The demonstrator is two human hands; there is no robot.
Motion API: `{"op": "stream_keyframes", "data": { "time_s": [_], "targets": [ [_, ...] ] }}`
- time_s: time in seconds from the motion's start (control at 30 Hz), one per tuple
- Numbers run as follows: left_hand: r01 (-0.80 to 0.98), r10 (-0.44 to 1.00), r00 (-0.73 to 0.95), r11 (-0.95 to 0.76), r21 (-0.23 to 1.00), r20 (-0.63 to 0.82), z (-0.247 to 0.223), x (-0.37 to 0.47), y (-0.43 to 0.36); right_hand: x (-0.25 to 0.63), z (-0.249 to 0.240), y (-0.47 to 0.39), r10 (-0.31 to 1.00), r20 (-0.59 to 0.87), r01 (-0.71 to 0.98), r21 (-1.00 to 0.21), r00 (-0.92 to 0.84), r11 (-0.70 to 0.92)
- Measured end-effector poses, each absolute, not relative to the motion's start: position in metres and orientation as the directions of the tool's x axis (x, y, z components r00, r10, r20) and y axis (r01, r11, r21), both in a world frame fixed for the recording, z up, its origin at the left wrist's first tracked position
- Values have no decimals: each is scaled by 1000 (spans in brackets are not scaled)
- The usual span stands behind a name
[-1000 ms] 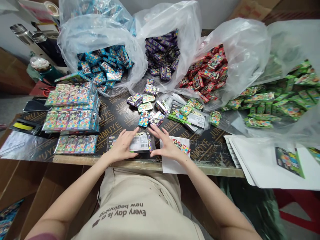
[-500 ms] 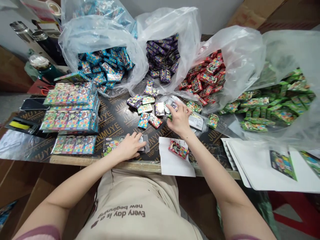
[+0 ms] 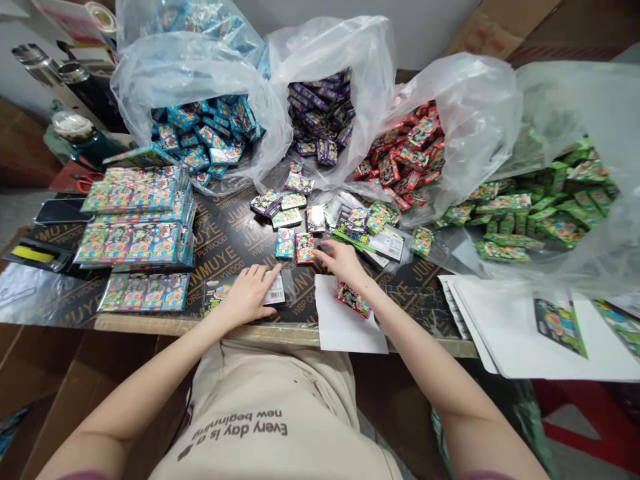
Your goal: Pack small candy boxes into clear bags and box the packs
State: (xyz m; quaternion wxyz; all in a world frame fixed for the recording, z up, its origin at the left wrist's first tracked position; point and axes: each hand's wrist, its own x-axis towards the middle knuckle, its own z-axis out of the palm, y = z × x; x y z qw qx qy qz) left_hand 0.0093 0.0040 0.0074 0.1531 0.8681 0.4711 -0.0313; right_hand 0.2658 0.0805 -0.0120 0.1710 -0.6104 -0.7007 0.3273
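My left hand [image 3: 251, 293] lies with fingers spread over a black printed card package [image 3: 214, 293] in a clear sleeve, a white barcode label showing at its right end. My right hand [image 3: 343, 263] has bent fingers, its fingertips at the right edge of a small red box [image 3: 305, 248]. Standing beside that box on the left is a small blue box [image 3: 285, 243]. Below the right wrist, another red box [image 3: 352, 300] rests on a white paper sheet [image 3: 345, 333]. Several purple and green boxes [image 3: 287, 218] lie loosely just beyond.
Open plastic bags hold blue boxes [image 3: 220, 137], purple boxes [image 3: 320, 110], red boxes [image 3: 410, 147] and green boxes [image 3: 555, 207]. Stacked wrapped packs [image 3: 133, 243] stand left, near a tape dispenser [image 3: 37, 255]. More card packages [image 3: 385, 243] lie beyond my right hand. White sheets [image 3: 490, 327] overhang the right edge.
My right hand has come down and left from the card packages to the red box. That red box has turned straighter and shifted slightly left. My left hand stays on the card package.
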Motion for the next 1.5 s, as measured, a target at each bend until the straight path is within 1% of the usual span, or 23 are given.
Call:
{"op": "stream_keyframes", "data": {
  "time_s": [0.03, 0.07, 0.1, 0.17, 0.2, 0.3, 0.37, 0.47, 0.5, 0.57, 0.63, 0.7, 0.77, 0.83, 0.9, 0.93, 1.0, 1.1, 1.2, 1.3, 1.37, 1.43, 1.5],
  "targets": [
    [838, 820, 537, -492, 235, -198, 6, 9, 4, 268, -12, 83, 973, -61, 770, -624, -221, 135],
    [845, 828, 525, -481, 235, -197, 5, 8, 4, 269, -12, 85, 960, 27, 782, -574, -279, 244],
    [847, 831, 521, -475, 237, -193, 4, 8, 5, 270, -13, 88, 928, 85, 774, -527, -363, 351],
    [843, 831, 524, -476, 250, -185, 3, 7, 6, 268, -16, 93, 847, 96, 729, -465, -523, 503],
    [841, 832, 524, -474, 260, -180, 3, 6, 6, 267, -18, 95, 823, 78, 716, -452, -563, 532],
    [846, 847, 506, -448, 289, -165, 2, 1, 7, 262, -23, 97, 830, 87, 710, -474, -552, 521],
    [857, 866, 477, -419, 299, -153, 2, -2, 7, 261, -22, 93, 843, 144, 665, -552, -518, 503],
    [864, 889, 441, -382, 327, -125, 3, -5, 7, 259, -13, 79, 811, 240, 514, -669, -534, 536],
    [860, 893, 437, -378, 343, -110, 3, -5, 8, 257, -8, 73, 787, 256, 477, -678, -561, 560],
    [839, 893, 444, -387, 382, -72, 3, -4, 8, 253, 1, 60, 747, 242, 478, -638, -620, 604],
    [814, 887, 460, -410, 412, -26, 3, -3, 9, 247, 9, 50, 715, 175, 522, -571, -677, 634],
    [788, 882, 472, -428, 442, 13, 4, -3, 9, 243, 12, 42, 684, 121, 527, -548, -719, 650],
    [758, 874, 486, -438, 484, 30, 5, -4, 8, 241, 11, 39, 654, 118, 472, -599, -747, 647],
    [724, 861, 509, -443, 529, 24, 6, -5, 7, 241, 8, 39, 633, 145, 396, -669, -760, 629],
    [704, 855, 518, -433, 563, 8, 6, -7, 5, 242, 6, 40, 622, 170, 341, -712, -764, 614],
    [702, 859, 512, -419, 576, 1, 6, -8, 5, 242, 7, 40, 625, 173, 339, -715, -761, 612],
    [704, 875, 484, -388, 594, -2, 5, -10, 4, 241, 10, 39, 649, 156, 392, -685, -744, 614],
    [711, 889, 458, -378, 593, 18, 6, -14, 7, 238, 17, 36, 646, 74, 456, -648, -760, 611],
    [692, 865, 501, -415, 591, 22, 9, -18, 10, 238, 21, 36, 592, 43, 405, -689, -805, 601],
    [639, 817, 576, -457, 619, 9, 12, -19, 11, 239, 24, 40, 615, 76, 399, -697, -785, 596],
    [620, 802, 597, -466, 632, 5, 13, -18, 10, 237, 27, 41, 626, 70, 441, -651, -776, 619],
    [624, 811, 585, -460, 632, 12, 12, -16, 9, 234, 30, 40, 631, 60, 486, -583, -774, 651],
    [633, 826, 563, -446, 633, 18, 11, -14, 8, 231, 30, 38, 630, 64, 499, -550, -774, 670]
  ]
}}
